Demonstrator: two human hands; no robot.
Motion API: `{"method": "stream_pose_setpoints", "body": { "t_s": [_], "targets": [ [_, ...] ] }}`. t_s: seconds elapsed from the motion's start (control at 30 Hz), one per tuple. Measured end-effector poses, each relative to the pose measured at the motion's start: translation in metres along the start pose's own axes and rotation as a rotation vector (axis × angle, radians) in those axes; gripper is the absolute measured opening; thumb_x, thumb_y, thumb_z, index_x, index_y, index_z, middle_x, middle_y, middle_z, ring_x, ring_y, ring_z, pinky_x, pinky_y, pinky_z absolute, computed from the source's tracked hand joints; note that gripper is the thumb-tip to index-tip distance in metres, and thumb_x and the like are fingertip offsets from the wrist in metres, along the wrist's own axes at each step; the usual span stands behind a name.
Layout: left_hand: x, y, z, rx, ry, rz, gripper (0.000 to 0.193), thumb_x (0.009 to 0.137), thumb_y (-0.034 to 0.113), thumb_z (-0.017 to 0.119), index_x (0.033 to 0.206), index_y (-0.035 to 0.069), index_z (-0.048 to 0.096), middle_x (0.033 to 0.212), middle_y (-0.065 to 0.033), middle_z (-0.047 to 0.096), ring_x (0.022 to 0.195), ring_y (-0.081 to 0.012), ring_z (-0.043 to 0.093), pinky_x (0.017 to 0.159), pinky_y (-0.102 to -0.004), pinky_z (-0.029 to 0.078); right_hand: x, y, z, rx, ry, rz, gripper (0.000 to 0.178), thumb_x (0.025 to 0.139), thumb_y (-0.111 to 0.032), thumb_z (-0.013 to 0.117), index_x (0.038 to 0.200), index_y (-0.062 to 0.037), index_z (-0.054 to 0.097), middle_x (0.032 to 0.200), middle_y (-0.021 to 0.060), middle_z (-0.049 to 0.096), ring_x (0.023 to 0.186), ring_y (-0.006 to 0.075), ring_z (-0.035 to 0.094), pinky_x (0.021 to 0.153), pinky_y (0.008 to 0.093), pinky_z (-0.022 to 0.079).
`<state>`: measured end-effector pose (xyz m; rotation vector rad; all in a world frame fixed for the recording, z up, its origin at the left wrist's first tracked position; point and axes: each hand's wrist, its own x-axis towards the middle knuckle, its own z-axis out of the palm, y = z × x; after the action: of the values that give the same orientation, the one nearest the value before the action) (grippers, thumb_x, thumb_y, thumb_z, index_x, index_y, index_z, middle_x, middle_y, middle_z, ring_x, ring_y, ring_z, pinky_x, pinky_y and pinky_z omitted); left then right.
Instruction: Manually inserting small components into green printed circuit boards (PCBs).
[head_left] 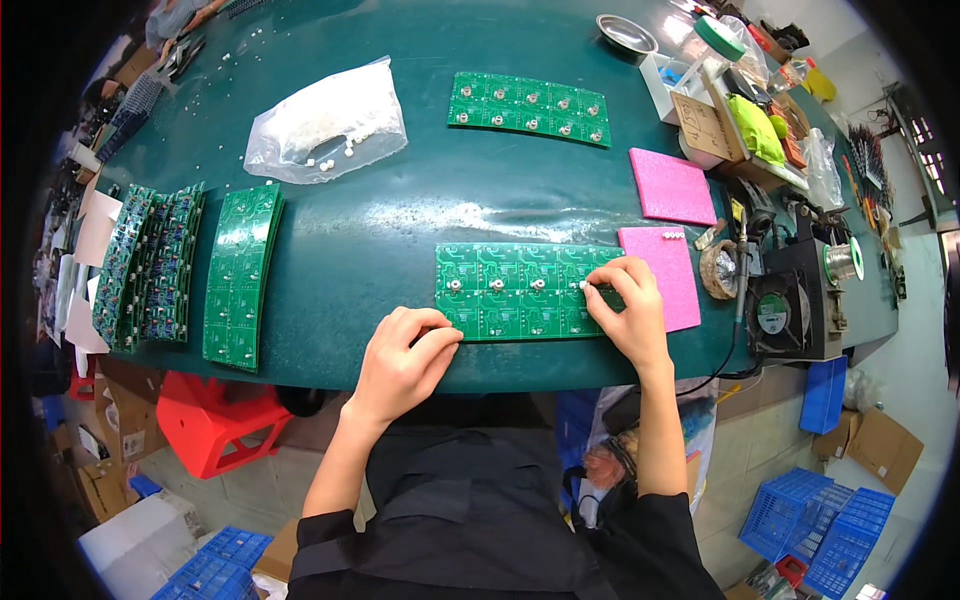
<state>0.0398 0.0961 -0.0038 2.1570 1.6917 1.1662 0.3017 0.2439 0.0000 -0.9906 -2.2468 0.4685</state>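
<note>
A green circuit board panel (pixel 510 318) lies before me on the table, with a row of small white round parts (pixel 497 284) across it. My left hand (pixel 402 362) is closed, its thumb and forefinger pinching the panel's near left corner. Over the panel's right end, my right hand (pixel 634 312) pinches a small white part (pixel 584 286) down against the board. The right fingertips partly hide that spot. Beside this hand is a pink foam pad (pixel 668 280) with several white parts lined up near its far edge.
Farther back are another green panel with metal-looking parts (pixel 530 108), a plastic bag of white pieces (pixel 335 120) and a second pink pad (pixel 672 186). Board stacks (pixel 240 280) stand left. A soldering iron (pixel 741 250), solder spool (pixel 843 261) and fan unit (pixel 785 312) are right.
</note>
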Motion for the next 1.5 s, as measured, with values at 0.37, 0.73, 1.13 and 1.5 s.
{"method": "stream_pose_setpoints", "body": {
  "t_s": [0.37,0.73,1.13,1.5],
  "targets": [
    [0.003,-0.003,-0.016,-0.037,0.056,-0.054,0.018,0.074,-0.003,0.070,0.089,0.004,0.066,0.092,-0.0079,0.061,0.084,-0.0257,0.059,0.073,-0.0346,0.048,0.016,-0.014,-0.005,-0.211,-0.130,-0.110,0.015,0.074,-0.011,0.072,0.084,-0.0100,0.061,0.087,0.0032,0.056,0.086,0.0228,0.056,0.075,0.0370,0.040],
    [0.083,-0.127,-0.046,0.297,0.290,-0.297,0.014,0.086,0.011,0.062,0.098,0.004,0.067,0.093,-0.0129,0.065,0.079,-0.0260,0.064,0.070,-0.0356,0.050,0.023,0.021,-0.054,-0.163,-0.025,0.171,0.017,0.086,-0.003,0.061,0.102,-0.0005,0.063,0.092,0.0145,0.061,0.082,0.0275,0.062,0.075,0.0379,0.049],
    [0.112,-0.188,-0.042,0.351,0.319,-0.369,0.014,0.083,0.012,0.065,0.096,0.006,0.066,0.089,-0.0138,0.063,0.074,-0.0255,0.063,0.071,-0.0358,0.050,0.008,0.067,-0.041,-0.331,0.159,0.306,0.023,0.086,-0.013,0.065,0.109,-0.0134,0.064,0.087,0.0091,0.063,0.074,0.0269,0.065,0.068,0.0389,0.053],
    [0.059,-0.009,-0.027,-1.168,0.117,-0.707,0.010,0.085,0.002,0.061,0.095,0.004,0.061,0.084,-0.0049,0.063,0.066,-0.0077,0.054,0.059,-0.0214,0.044,0.001,0.056,-0.039,0.306,0.326,0.453,0.009,0.092,-0.005,0.059,0.100,-0.0003,0.059,0.086,0.0068,0.065,0.078,0.0143,0.064,0.070,0.0278,0.051]
  ]
}}
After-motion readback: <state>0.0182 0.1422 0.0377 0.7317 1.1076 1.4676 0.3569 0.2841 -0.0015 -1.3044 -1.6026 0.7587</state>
